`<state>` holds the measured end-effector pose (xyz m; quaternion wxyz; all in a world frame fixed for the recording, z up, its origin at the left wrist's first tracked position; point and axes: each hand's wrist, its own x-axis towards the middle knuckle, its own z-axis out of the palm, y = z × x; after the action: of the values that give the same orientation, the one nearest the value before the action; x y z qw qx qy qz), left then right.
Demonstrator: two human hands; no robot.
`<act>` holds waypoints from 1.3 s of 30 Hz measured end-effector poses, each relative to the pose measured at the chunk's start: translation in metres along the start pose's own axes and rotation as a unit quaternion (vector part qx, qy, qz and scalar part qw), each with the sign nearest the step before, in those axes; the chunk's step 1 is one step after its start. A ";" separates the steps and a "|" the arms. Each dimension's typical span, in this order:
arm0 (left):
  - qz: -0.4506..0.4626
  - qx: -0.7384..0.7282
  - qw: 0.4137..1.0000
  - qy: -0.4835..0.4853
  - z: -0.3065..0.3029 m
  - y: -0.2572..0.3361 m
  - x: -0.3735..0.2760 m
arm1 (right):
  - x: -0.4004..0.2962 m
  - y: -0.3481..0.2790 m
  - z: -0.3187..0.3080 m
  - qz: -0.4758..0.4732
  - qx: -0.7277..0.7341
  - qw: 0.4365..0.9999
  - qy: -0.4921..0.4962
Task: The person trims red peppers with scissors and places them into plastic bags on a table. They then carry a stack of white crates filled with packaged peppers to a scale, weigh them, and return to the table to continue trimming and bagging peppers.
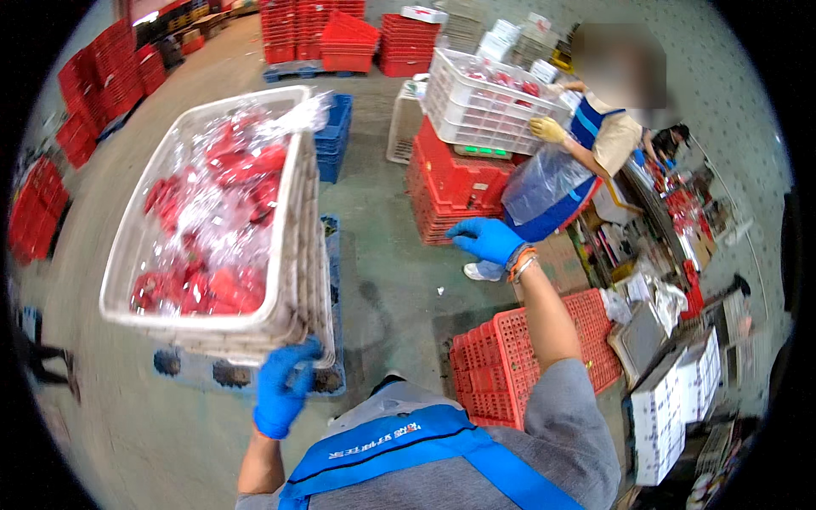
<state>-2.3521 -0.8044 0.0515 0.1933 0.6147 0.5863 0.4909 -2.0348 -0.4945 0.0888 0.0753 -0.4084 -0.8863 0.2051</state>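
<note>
My left hand (287, 386), in a blue glove, is at the near right corner of a stack of white plastic crates (305, 280). Its fingers are bent with nothing in them; whether they touch the crate cannot be told. Clear plastic bags of red produce (217, 210), perhaps peppers, lie in the top crate. My right hand (488, 241), also blue-gloved, reaches forward over the floor, empty, with thumb and fingers apart. Beyond it, red crates (456, 185) support a scale (482, 152) with a lit green display and a white lattice crate (481, 108) of red packs.
A co-worker's yellow-gloved hand (548, 129) holds the lattice crate. Red baskets (503, 363) stand at my right, near white cartons (669, 389). A blue pallet (191, 370) is beneath the white stack, and blue crates (333, 140) stand behind it. Another person (666, 143) works at far right.
</note>
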 end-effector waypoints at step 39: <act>0.503 0.281 0.653 -0.492 0.439 -0.186 1.048 | 0.501 0.337 -0.130 0.092 0.006 0.920 0.380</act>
<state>-2.2637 0.3422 0.1006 -0.0047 0.9920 0.1163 -0.0498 -2.0901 0.1187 0.0466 0.3895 -0.5348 -0.7484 0.0458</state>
